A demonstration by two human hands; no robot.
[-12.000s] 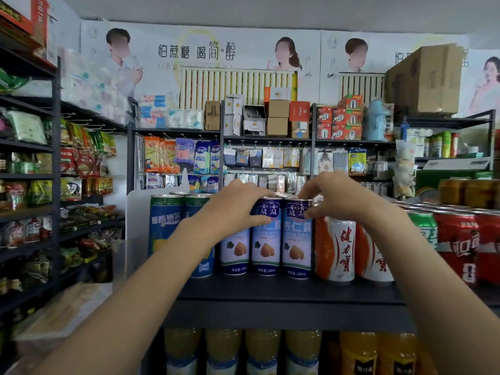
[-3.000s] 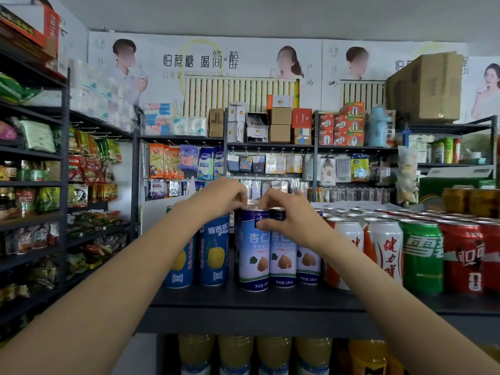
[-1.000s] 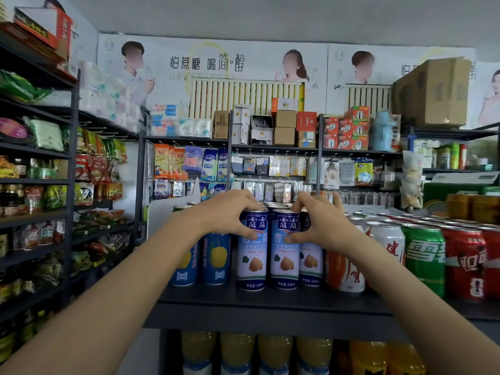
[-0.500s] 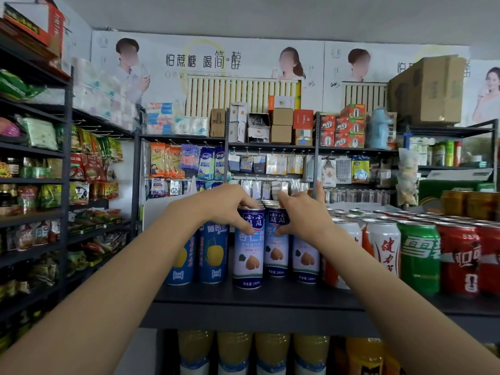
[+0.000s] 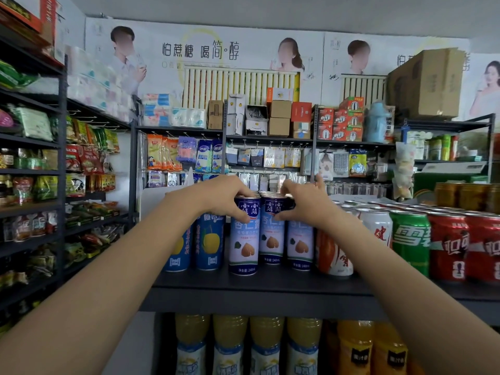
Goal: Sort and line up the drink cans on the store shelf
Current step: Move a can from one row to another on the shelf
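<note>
The left hand [image 5: 220, 197] is curled over the top of the front almond drink can [image 5: 244, 236], thumb on the label and the other fingers bent behind the rim, so it grips this can; the fingertips behind the rim are hidden. The right hand [image 5: 303, 205] holds the second almond drink can [image 5: 272, 230] in the same way, its thumb pressing the label from the right side, and its palm covers the upper part of the third almond drink can [image 5: 301, 243], so I cannot tell if the hand also touches that one. The front can stands a little nearer to the shelf edge than the two others; all three are upright and close together on the dark shelf [image 5: 270, 286]. More can tops show behind them, but the hands hide most of that row. To the left, touching or nearly touching the front can, stand two blue cans with a yellow fruit [image 5: 209, 243], partly covered by the left forearm. To the right, an orange and white can [image 5: 334, 255] is half hidden behind the right forearm, then a green can [image 5: 411, 239] and red cans [image 5: 449, 246] that are cut by the picture's edge. Under the shelf, yellow juice bottles [image 5: 230, 345] are cut off at the bottom. Behind, hanging packets [image 5: 186, 155] and a cardboard box [image 5: 426, 82] are seen; their print is too small to read.
</note>
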